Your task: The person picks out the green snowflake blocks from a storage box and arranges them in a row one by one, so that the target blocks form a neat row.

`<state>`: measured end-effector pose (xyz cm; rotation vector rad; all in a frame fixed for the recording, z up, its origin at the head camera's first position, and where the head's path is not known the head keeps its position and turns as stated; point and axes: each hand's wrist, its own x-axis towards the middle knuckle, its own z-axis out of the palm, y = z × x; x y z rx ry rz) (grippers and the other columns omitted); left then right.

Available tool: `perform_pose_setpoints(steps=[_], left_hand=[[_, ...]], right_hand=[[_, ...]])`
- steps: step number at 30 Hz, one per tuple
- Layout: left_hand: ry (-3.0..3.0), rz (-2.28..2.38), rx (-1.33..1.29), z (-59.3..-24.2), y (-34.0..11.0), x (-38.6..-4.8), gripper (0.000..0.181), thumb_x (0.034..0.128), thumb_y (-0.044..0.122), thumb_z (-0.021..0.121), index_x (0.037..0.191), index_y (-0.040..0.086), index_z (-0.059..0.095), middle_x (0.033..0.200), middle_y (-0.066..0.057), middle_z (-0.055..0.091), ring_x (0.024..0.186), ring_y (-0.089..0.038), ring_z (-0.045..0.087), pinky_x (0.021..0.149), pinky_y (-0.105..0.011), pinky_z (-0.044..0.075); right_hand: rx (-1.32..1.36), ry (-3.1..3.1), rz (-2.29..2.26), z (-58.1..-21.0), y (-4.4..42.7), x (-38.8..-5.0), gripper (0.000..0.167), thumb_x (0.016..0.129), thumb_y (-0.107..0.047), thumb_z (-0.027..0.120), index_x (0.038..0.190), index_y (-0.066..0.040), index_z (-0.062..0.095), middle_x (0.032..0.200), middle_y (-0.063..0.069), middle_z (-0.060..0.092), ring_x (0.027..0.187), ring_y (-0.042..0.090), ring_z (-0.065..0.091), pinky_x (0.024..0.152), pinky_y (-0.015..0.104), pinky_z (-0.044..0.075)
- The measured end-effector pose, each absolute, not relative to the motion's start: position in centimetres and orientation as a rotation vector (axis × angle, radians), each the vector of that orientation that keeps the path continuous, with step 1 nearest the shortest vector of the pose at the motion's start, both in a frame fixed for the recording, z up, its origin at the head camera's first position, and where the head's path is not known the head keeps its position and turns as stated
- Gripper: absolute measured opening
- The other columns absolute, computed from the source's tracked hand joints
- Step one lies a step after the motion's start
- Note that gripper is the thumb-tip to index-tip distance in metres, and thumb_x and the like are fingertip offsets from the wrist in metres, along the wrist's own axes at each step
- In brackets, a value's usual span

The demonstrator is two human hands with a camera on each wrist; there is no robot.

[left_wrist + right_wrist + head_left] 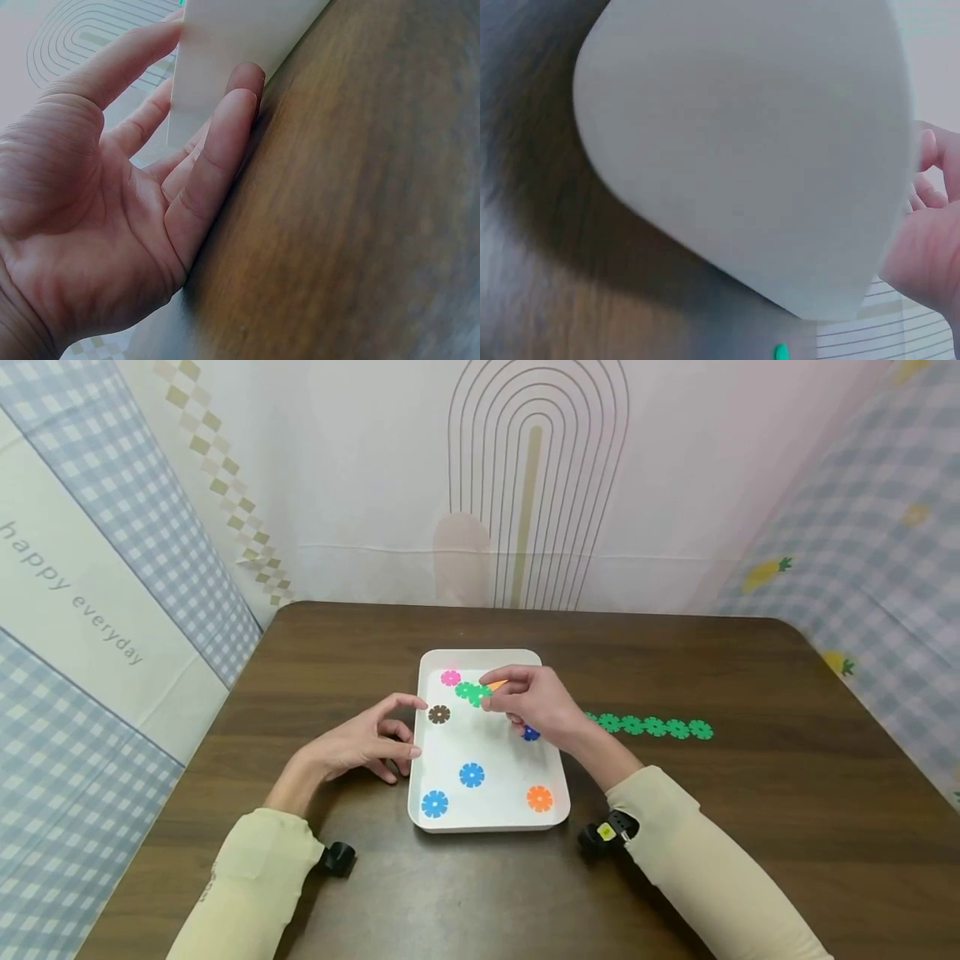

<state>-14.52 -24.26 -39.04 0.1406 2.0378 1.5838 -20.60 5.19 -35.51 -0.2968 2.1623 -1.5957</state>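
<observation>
A white tray (495, 752) holds several slotted, flower-shaped plastic discs. Over its far part, my right hand (543, 703) pinches a green slotted disc (478, 695) between thumb and fingers. Another green disc (464, 691) appears against its left side; whether the two are joined I cannot tell. At the tray's left side, my left hand (363, 743) rests with loosely bent fingers, its fingertips touching the rim and outer wall. The left wrist view shows those fingers along the tray wall (210, 52). In the right wrist view the tray side hides most of the right hand (937, 217).
A row of linked green discs (655, 727) lies on the brown table (787, 827), partly behind the right wrist. Inside the tray are pink (451, 678), brown (438, 714), light blue (472, 775), dark blue (531, 733) and orange (539, 798) discs.
</observation>
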Motion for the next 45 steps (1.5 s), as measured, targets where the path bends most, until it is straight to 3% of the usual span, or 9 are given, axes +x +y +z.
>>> perform_pose_setpoints(steps=[7,20,28,37,45], left_hand=[[2.032,1.591,0.146,-39.2,-24.4,-14.4,0.073,0.0964,0.016,0.078,0.155,0.020,0.035,0.102,-0.012,0.063,0.082,-0.027,0.070,0.069,-0.040,0.064],[2.034,1.592,0.148,-39.3,-24.4,-14.4,0.075,0.0950,0.018,0.080,0.155,0.020,0.035,0.102,-0.012,0.063,0.081,-0.027,0.070,0.069,-0.040,0.064],[2.033,1.594,0.149,-39.2,-24.4,-14.5,0.074,0.0954,0.017,0.080,0.155,0.021,0.036,0.102,-0.012,0.062,0.081,-0.027,0.070,0.069,-0.040,0.063],[2.038,1.584,0.152,-39.2,-24.4,-14.5,0.075,0.0950,0.019,0.081,0.155,0.021,0.036,0.103,-0.012,0.063,0.082,-0.027,0.070,0.069,-0.040,0.064],[2.048,1.574,0.151,-39.3,-24.5,-14.6,0.075,0.0951,0.020,0.081,0.155,0.021,0.035,0.103,-0.012,0.063,0.083,-0.027,0.070,0.070,-0.040,0.064]], right_hand=[[-0.287,2.163,-1.641,-35.5,6.6,-20.1,0.029,0.093,-0.011,0.081,0.122,-0.011,0.074,0.095,0.025,0.069,0.054,0.018,0.046,0.053,0.026,0.046],[-0.202,2.169,-1.673,-35.6,9.3,-19.1,0.035,0.094,-0.013,0.081,0.128,-0.010,0.072,0.091,0.018,0.070,0.058,0.018,0.049,0.054,0.024,0.050],[-0.185,2.168,-1.696,-36.2,11.5,-18.7,0.039,0.096,-0.014,0.079,0.133,-0.009,0.069,0.096,0.017,0.070,0.060,0.015,0.052,0.055,0.022,0.052],[-0.145,2.165,-1.729,-36.5,14.4,-18.3,0.041,0.096,-0.013,0.078,0.135,-0.006,0.066,0.094,0.002,0.072,0.060,0.014,0.050,0.054,0.022,0.049],[-0.135,2.216,-1.733,-37.1,17.1,-18.0,0.043,0.098,-0.016,0.077,0.138,-0.008,0.063,0.101,0.005,0.073,0.060,0.012,0.050,0.055,0.023,0.051]])
